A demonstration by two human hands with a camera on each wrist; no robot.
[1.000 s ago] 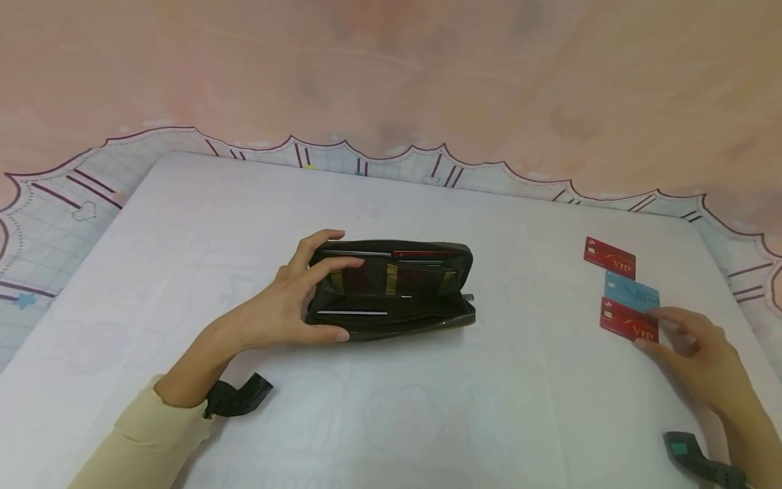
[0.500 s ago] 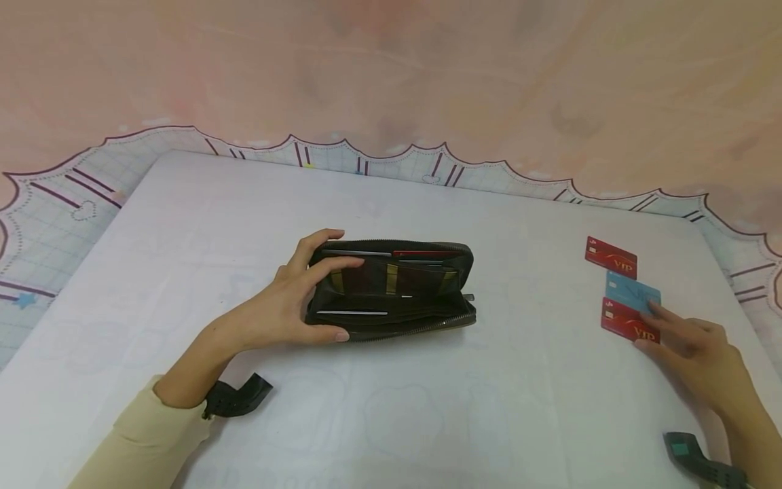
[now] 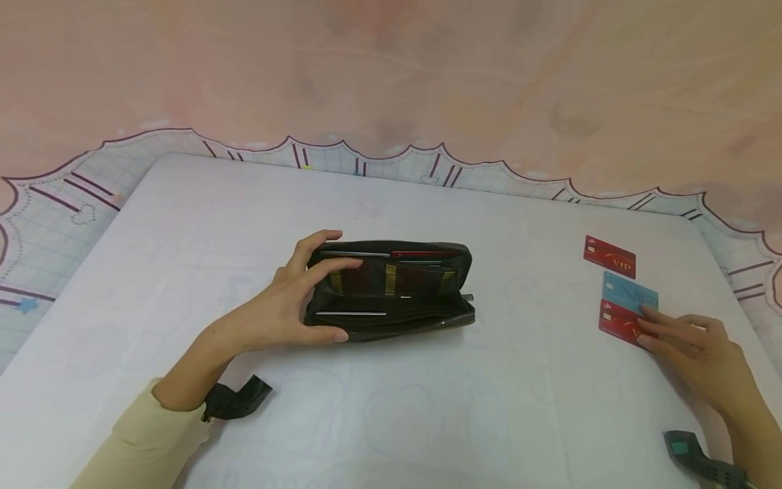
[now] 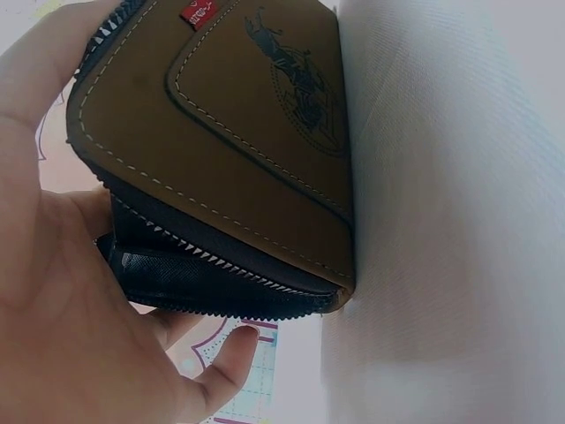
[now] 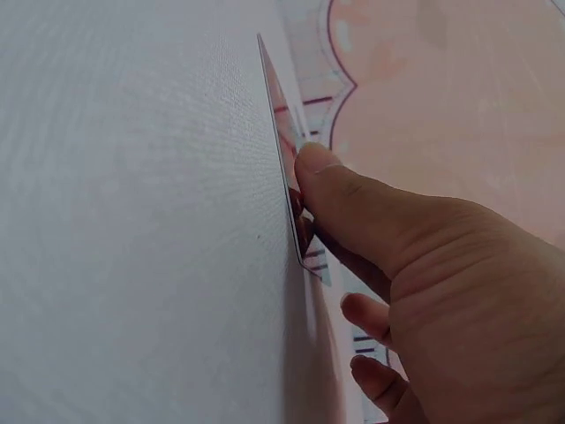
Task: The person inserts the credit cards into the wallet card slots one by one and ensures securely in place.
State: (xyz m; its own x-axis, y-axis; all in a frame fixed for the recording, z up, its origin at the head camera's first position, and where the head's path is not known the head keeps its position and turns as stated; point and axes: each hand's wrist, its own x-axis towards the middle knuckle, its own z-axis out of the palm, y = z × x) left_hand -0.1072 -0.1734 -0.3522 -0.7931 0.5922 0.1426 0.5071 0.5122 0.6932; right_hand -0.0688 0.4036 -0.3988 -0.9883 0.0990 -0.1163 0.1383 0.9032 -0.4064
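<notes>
A dark zip-around wallet (image 3: 421,280) stands wide open on the table in the head view, with cards in its slots. My left hand (image 3: 293,299) grips its left end, thumb along the front edge and fingers spread over the back. Its brown stitched outside (image 4: 203,115) fills the left wrist view. Far right, my right hand (image 3: 702,353) has its fingertips on a red VIP card (image 3: 617,320), covering one corner. In the right wrist view the thumb rests on the face of that card (image 5: 281,132). A blue card (image 3: 629,292) lies against the red one's upper side.
Another red VIP card (image 3: 609,257) lies just beyond the blue one. All of this sits on a white-covered table (image 3: 489,407), with a patterned cloth (image 3: 391,81) behind. A black device is strapped to each wrist.
My right fingers have slid left, farther onto the nearer red card. That card and the blue one have shifted slightly toward me, away from the far red card. The left hand stays put.
</notes>
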